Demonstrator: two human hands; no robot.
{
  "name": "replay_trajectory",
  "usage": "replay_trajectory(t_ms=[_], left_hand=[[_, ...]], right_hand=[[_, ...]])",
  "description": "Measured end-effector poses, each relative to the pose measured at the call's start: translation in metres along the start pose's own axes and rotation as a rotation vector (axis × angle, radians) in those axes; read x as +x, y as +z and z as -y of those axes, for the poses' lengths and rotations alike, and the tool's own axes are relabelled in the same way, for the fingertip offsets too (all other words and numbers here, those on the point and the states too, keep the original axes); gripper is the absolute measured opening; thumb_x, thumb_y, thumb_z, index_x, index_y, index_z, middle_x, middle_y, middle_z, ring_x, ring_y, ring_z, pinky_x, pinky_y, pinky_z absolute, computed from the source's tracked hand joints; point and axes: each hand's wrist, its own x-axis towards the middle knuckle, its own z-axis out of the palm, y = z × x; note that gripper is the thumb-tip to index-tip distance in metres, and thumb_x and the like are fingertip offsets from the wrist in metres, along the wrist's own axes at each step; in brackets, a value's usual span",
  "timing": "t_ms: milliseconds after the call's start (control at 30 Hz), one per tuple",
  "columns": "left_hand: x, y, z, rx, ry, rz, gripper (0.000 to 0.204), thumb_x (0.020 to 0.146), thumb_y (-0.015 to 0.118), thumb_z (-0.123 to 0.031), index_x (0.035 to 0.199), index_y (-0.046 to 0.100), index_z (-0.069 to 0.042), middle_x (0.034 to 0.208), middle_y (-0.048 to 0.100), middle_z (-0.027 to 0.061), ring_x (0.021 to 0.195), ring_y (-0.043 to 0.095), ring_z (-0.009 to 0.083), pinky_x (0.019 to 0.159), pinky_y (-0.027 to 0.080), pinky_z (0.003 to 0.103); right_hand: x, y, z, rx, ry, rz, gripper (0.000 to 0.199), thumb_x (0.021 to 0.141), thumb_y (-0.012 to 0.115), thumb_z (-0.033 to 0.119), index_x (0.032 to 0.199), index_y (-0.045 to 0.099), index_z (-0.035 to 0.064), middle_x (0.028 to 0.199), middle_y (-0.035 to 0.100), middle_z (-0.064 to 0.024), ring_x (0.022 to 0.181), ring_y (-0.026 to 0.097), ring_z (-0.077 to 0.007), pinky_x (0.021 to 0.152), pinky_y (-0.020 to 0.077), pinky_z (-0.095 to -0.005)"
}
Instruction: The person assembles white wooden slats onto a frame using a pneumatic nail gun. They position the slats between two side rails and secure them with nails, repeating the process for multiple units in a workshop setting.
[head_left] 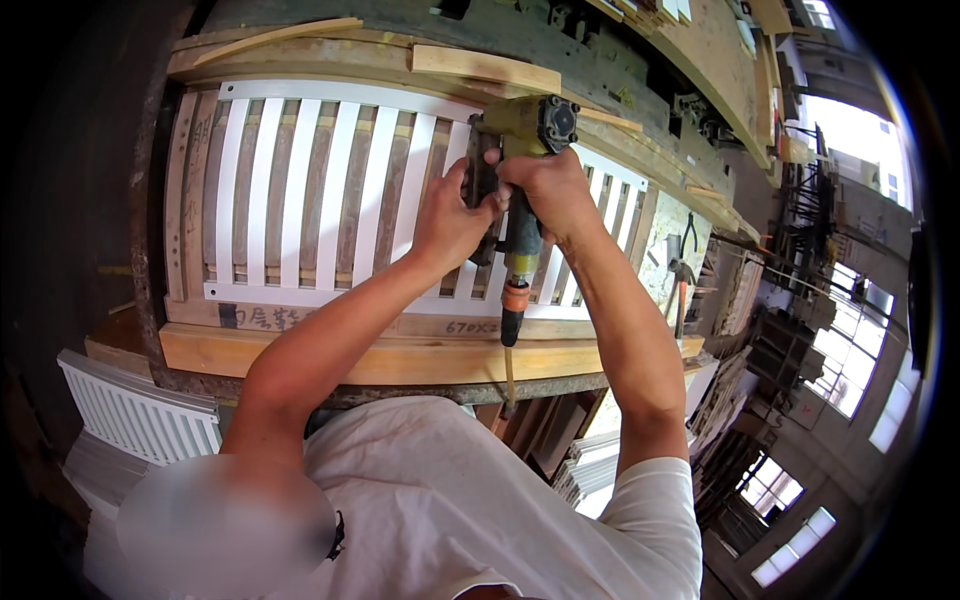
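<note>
My right hand [548, 190] is wrapped round the grip of a yellow-green and black pneumatic nail gun [527, 122]. The fingers of my left hand [452, 222] are closed on the gun's dark magazine; their tips are partly hidden. An orange and black coupling joins a thin air hose [511, 375] to the lower end of the grip. Beneath the gun a white slatted panel [290, 200] lies flat, its slats running between two long rails. It sits inside a wooden frame [190, 200] on the bench. Gun and hands cover part of the panel right of its middle.
Right of the panel lies a hammer [682, 290] with an orange handle. Loose wood strips [485, 68] rest along the far side. A thick plank [400, 362] borders the near edge. More white slatted panels [140, 410] are stacked at lower left.
</note>
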Motion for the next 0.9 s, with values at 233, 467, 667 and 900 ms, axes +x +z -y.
replay_trajectory(t_ms=[233, 467, 667, 900], left_hand=[[0.001, -0.003, 0.003, -0.124, -0.073, 0.047, 0.027, 0.086, 0.060, 0.001, 0.112, 0.054, -0.001, 0.083, 0.060, -0.0026, 0.079, 0.055, 0.0050, 0.075, 0.046, 0.022], [0.003, -0.005, 0.010, -0.117, -0.059, 0.060, 0.029, 0.086, 0.060, 0.001, 0.115, 0.053, 0.000, 0.085, 0.060, -0.0016, 0.080, 0.055, 0.0046, 0.075, 0.047, 0.022], [0.005, -0.013, 0.014, -0.050, -0.050, 0.048, 0.029, 0.086, 0.060, 0.001, 0.114, 0.054, 0.001, 0.082, 0.061, -0.0020, 0.078, 0.056, 0.0045, 0.073, 0.047, 0.021], [0.000, -0.036, 0.000, -0.093, -0.043, -0.005, 0.023, 0.085, 0.060, 0.002, 0.107, 0.055, 0.000, 0.078, 0.062, -0.0011, 0.074, 0.056, 0.0054, 0.072, 0.047, 0.022]], right_hand=[[-0.007, 0.011, 0.009, 0.013, 0.007, -0.034, 0.010, 0.080, 0.063, 0.004, 0.076, 0.064, -0.0052, 0.059, 0.058, -0.0063, 0.048, 0.053, -0.0128, 0.045, 0.0426, -0.0278], [-0.001, 0.010, 0.008, -0.040, 0.027, -0.013, 0.020, 0.074, 0.059, 0.001, 0.091, 0.064, -0.0078, 0.061, 0.059, -0.0084, 0.051, 0.054, -0.0154, 0.051, 0.0453, -0.0272], [-0.002, 0.020, 0.009, 0.034, 0.005, -0.020, 0.014, 0.076, 0.062, 0.001, 0.087, 0.064, -0.0079, 0.061, 0.059, -0.0086, 0.050, 0.054, -0.0149, 0.049, 0.0447, -0.0280], [0.003, 0.040, 0.013, 0.040, -0.024, 0.032, 0.006, 0.080, 0.064, 0.001, 0.081, 0.063, -0.0043, 0.061, 0.058, -0.0063, 0.048, 0.053, -0.0135, 0.046, 0.0431, -0.0289]])
